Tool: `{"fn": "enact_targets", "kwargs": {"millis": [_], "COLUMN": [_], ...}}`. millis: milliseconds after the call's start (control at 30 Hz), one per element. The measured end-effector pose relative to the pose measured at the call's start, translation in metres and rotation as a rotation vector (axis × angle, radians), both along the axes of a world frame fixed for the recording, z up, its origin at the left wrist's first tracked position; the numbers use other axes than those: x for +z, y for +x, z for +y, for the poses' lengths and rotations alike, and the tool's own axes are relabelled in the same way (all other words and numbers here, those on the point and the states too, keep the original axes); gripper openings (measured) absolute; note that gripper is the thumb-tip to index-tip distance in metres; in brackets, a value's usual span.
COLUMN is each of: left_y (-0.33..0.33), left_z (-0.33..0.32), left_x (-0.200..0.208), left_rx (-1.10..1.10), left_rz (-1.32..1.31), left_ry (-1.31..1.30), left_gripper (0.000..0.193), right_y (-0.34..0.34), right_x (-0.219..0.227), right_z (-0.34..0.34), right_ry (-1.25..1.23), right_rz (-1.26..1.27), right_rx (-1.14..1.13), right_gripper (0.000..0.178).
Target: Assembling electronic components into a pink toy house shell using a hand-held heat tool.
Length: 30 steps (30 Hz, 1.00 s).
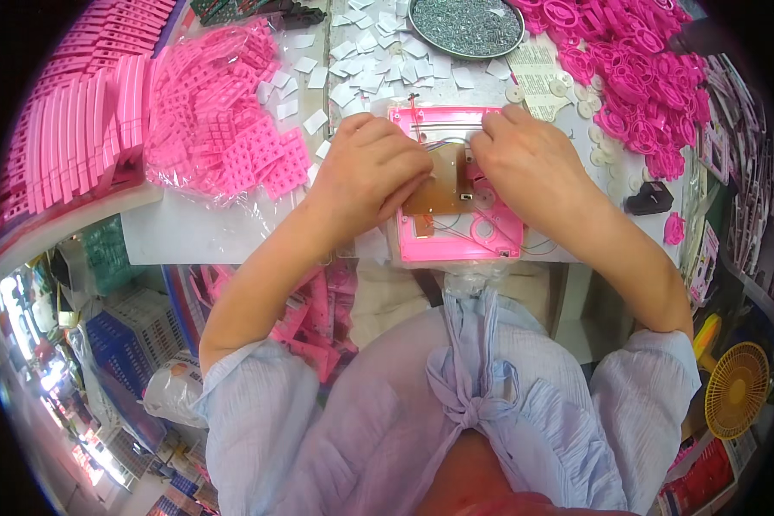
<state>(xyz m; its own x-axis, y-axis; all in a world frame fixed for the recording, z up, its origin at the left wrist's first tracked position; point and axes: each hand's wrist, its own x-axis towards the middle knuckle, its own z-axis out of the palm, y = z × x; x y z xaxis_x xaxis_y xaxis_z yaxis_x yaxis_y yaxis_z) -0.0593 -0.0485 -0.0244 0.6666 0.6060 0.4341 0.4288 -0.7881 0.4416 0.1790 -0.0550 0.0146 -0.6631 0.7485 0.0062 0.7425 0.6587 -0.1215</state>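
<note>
A pink plastic housing (460,250) lies on the table in front of me, its inner side up, with thin wires and a round opening showing in its lower part. Over its middle sits a brown circuit board (444,182), tilted a little. My left hand (371,168) is closed on the board's left edge, fingers curled and partly hidden behind the knuckles. At the upper right of the board, my right hand (529,159) has its fingers bent in a pinch over the housing. What lies between those fingertips is hidden.
A round tray of small screws (466,30) stands at the back, beside scattered white paper squares (378,64). Pink button pads in a clear bag (224,112) lie left, near stacked pink strips (73,142). Magenta parts (636,73) and pale discs (589,107) lie right.
</note>
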Motion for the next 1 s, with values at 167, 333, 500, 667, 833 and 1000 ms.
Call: {"fn": "enact_targets", "kwargs": {"millis": [167,333,500,667,833,1000], "left_y": [0.012,0.045,0.056,0.071,0.091,0.083], "left_z": [0.000,0.013,0.028,0.033,0.036,0.063], "left_x": [0.005,0.020,0.022,0.029,0.041,0.029], "left_rx": [0.189,0.172,0.006,-0.141,-0.252,-0.095], "left_rz": [-0.086,0.086,0.285,0.531,0.767,0.786], "left_ry": [-0.311,-0.086,-0.047,0.059,-0.015,-0.278], "left_gripper": [0.010,0.006,0.006,0.009,0.015,0.017], "right_y": [0.005,0.009,0.000,0.001,0.006,0.009], "right_x": [0.015,-0.002,-0.011,-0.017,-0.017,-0.007], "right_z": [-0.022,-0.047,-0.063,-0.056,-0.050,-0.032], "right_ry": [-0.093,-0.238,-0.273,-0.181,-0.147,-0.091], "right_rz": [0.027,0.503,0.730,0.594,0.509,0.250], "right_rx": [0.120,-0.310,-0.523,-0.419,-0.366,-0.234], "right_gripper": [0.011,0.009,0.009,0.012,0.013,0.011]}}
